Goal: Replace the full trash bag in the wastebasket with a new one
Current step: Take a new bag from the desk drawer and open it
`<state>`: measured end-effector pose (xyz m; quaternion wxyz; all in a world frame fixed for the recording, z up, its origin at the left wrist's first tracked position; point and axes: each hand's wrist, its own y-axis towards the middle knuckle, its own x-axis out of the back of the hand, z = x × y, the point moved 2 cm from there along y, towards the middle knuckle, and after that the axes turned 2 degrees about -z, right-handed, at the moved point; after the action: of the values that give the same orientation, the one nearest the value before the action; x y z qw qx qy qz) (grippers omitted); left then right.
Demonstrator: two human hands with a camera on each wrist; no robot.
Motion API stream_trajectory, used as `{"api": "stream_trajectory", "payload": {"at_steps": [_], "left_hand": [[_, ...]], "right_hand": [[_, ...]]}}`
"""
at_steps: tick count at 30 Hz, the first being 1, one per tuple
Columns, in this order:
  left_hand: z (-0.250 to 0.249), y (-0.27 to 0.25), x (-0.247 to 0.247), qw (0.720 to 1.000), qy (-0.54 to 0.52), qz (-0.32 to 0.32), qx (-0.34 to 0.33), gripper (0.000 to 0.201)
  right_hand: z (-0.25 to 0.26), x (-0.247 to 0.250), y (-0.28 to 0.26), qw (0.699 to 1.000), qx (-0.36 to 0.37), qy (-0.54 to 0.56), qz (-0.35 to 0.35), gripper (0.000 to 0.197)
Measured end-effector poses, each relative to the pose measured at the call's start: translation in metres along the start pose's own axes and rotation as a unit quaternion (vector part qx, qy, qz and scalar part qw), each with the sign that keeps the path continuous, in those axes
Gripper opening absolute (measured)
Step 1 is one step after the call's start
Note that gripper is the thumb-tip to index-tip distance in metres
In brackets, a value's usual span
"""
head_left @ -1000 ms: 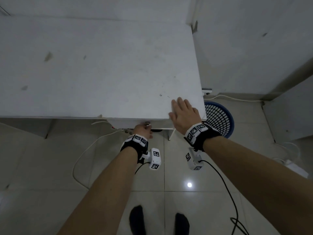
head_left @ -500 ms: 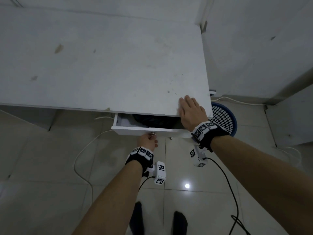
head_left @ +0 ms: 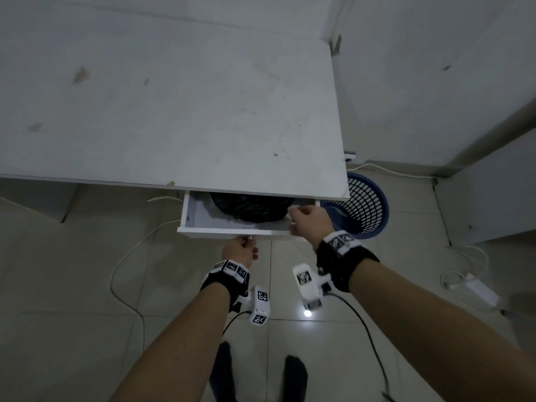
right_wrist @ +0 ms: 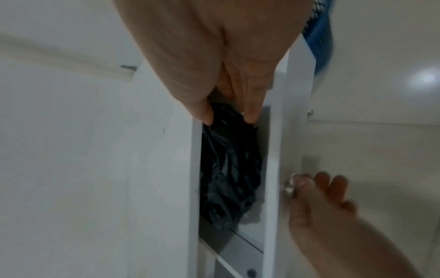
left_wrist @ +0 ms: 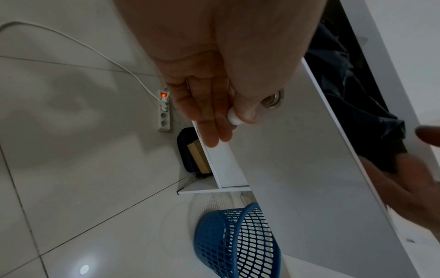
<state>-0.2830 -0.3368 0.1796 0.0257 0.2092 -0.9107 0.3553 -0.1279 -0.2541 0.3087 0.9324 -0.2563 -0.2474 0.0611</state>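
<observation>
A white drawer [head_left: 232, 232] under the desk top stands pulled out. My left hand [head_left: 249, 241] pinches its small knob [left_wrist: 234, 118] between thumb and fingers. Inside the drawer lies a crumpled bundle of black trash bags [head_left: 249, 211], also clear in the right wrist view as black trash bags [right_wrist: 228, 159]. My right hand [head_left: 291, 218] reaches into the drawer's right end, thumb and fingertips [right_wrist: 250, 114] extended against the near end of the bundle; no closed grip shows. A blue mesh wastebasket [head_left: 367, 208] stands on the floor right of the desk, with no bag visible in it.
The white desk top [head_left: 174, 111] overhangs the drawer's back half. A white power strip [left_wrist: 164, 111] with a lit switch and its cable lie on the tiled floor under the desk. Another adapter and cables [head_left: 475, 288] lie at the right. A wall stands behind the basket.
The left hand has pulled the drawer further out, baring the black bags. The right hand left the desk top and dropped into the drawer's right end.
</observation>
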Motion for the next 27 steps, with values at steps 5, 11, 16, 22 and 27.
{"api": "stream_trajectory", "payload": {"at_steps": [5, 11, 16, 22, 27], "left_hand": [[0.001, 0.008, -0.004, 1.000, -0.009, 0.010, 0.016, 0.016], [0.001, 0.008, -0.001, 1.000, 0.026, 0.004, 0.007, 0.016], [0.000, 0.004, 0.001, 0.999, 0.046, 0.008, -0.005, 0.019], [-0.013, -0.006, 0.005, 0.997, 0.077, 0.027, -0.001, 0.023], [-0.025, -0.019, 0.008, 0.997, 0.079, 0.022, -0.015, 0.022]], "right_hand": [[0.008, -0.023, 0.029, 0.978, -0.130, 0.160, 0.036, 0.048], [0.028, -0.026, 0.020, 0.970, -0.200, 0.090, 0.103, 0.035], [0.031, -0.007, 0.000, 0.962, -0.199, 0.073, 0.170, 0.020], [0.029, 0.013, -0.045, 0.920, -0.242, 0.253, 0.178, 0.021], [0.068, 0.045, -0.084, 0.959, -0.034, 0.243, 0.138, 0.017]]}}
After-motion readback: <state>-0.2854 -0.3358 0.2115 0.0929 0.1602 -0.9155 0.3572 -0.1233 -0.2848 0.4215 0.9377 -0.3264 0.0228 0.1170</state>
